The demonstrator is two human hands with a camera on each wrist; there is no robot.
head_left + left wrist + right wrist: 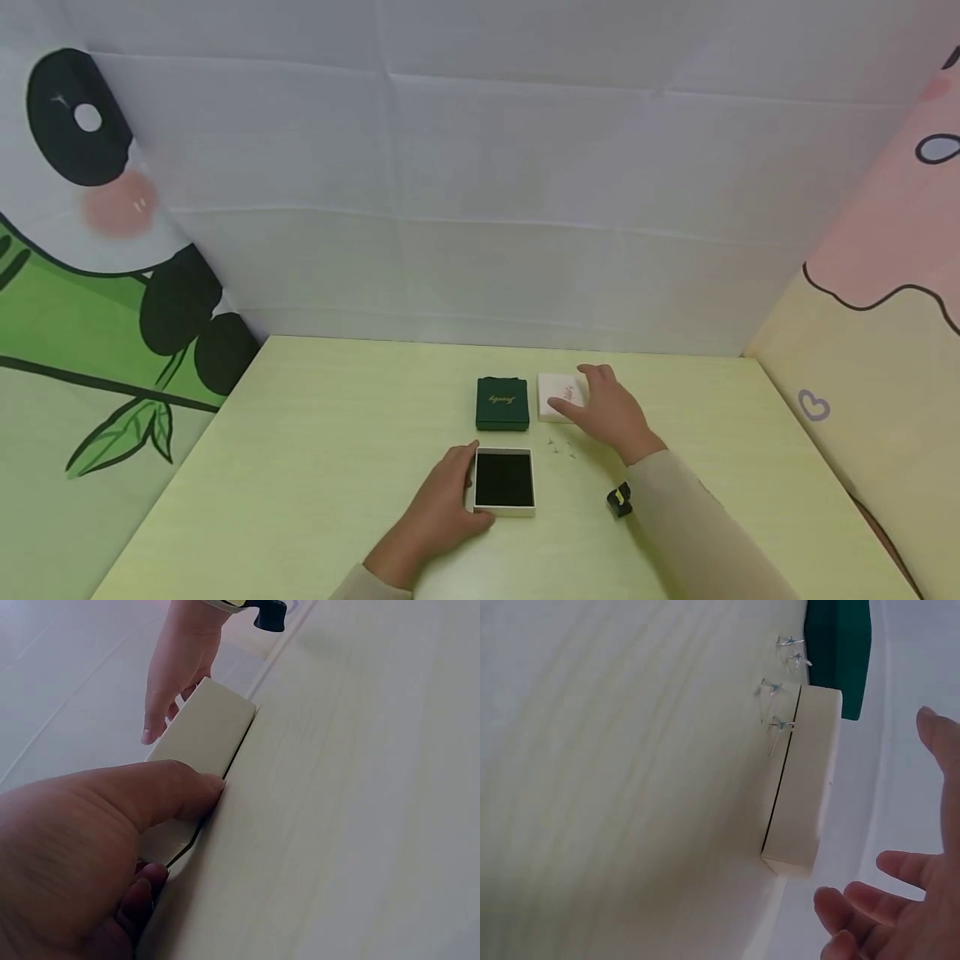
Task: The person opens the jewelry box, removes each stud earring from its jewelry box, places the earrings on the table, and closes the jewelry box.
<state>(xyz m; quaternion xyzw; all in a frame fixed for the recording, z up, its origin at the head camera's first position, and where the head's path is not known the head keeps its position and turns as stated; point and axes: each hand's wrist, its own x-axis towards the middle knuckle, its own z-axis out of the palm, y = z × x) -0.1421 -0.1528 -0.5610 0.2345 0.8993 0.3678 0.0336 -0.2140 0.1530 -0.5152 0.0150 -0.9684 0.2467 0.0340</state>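
A shallow white box (505, 481) with a black lining lies on the table, its top uncovered. My left hand (442, 504) grips it at its left side, the thumb at the near corner; the left wrist view shows the thumb along the pale box wall (206, 724). Farther back sits a white lid (557, 392) with a small pink print. Over its right part hovers my right hand (609, 414), thumb and fingers spread. From the right wrist, those fingers (900, 907) stand apart from the lid's side (804, 780).
Left of the lid is a dark green box (502, 405) with gold lettering. Several tiny shiny studs with thin posts (781, 724) lie just in front of the lid. A black wrist strap piece (619, 500) shows by the right sleeve. A white cloth wall (480, 275) closes the table's back.
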